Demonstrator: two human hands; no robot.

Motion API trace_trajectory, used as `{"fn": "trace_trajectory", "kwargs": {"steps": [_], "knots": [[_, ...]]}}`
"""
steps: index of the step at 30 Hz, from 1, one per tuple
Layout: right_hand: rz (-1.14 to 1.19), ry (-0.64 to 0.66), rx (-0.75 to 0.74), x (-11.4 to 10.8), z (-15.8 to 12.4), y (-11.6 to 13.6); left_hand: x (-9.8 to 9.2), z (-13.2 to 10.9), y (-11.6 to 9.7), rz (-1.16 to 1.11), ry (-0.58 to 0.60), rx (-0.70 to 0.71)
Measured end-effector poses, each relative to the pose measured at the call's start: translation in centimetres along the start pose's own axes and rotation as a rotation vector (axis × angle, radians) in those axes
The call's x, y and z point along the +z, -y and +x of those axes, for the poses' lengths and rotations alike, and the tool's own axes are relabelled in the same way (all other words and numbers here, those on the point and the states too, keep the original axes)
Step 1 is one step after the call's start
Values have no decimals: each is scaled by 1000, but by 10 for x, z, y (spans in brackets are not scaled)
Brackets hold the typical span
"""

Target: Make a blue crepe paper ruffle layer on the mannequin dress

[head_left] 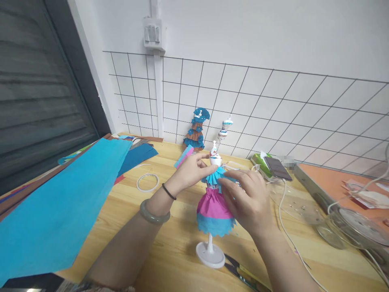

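1. Nearest: the left forearm [121, 251] enters at the bottom edge, a pale bangle [154, 219] and a black band [169, 192] at its wrist; the right forearm [281, 251] enters at lower right.
2. Black-and-yellow snips [241, 275] lie on the wooden tabletop [179, 227], blade end just beside the round white base [212, 260] of the dress figure.
3. Left side: a large bright blue sheet [60, 202] lies over other coloured sheets.
4. The dress figure [215, 207] stands upright on the tabletop, between the two hands: pink skirt with a blue zigzag hem, blue ruffle [216, 176] above.
5. Right hand [247, 194]: beside the ruffle, fingers bent, tips at its edge; cannot tell whether they pinch it.
6. Left hand [191, 174]: at the figure's upper body, thumb extended to the ruffle's top, fingers curled; pinch cannot be confirmed.
7. A white tape ring [147, 190] lies flat, left; a phone [278, 168] with white cable [281, 207], right.
8. Beyond: a pink-and-blue strip [184, 157], then a blue-and-brown figure [196, 127].
9. Farthest: wire grid [225, 63] along the wall, switch box [154, 34] above.
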State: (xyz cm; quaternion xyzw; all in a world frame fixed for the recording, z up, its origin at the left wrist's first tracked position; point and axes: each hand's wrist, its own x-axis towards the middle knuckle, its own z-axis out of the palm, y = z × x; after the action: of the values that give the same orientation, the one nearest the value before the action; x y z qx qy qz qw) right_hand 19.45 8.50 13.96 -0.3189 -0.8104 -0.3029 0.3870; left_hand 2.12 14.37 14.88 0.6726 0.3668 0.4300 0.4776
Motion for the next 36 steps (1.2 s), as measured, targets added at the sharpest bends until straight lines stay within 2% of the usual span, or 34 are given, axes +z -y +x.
{"fn": "trace_trajectory", "kwargs": {"steps": [13,20,36], "knots": [[7,-38,-26,-1,-2,-1,-3,0,-2,-34,-27,6],[-52,-78,59,1,-5,-4,-1,0,0,-52,-22,29],[97,-44,-109,-4,-6,-3,2,0,3,-66,-22,32]]}}
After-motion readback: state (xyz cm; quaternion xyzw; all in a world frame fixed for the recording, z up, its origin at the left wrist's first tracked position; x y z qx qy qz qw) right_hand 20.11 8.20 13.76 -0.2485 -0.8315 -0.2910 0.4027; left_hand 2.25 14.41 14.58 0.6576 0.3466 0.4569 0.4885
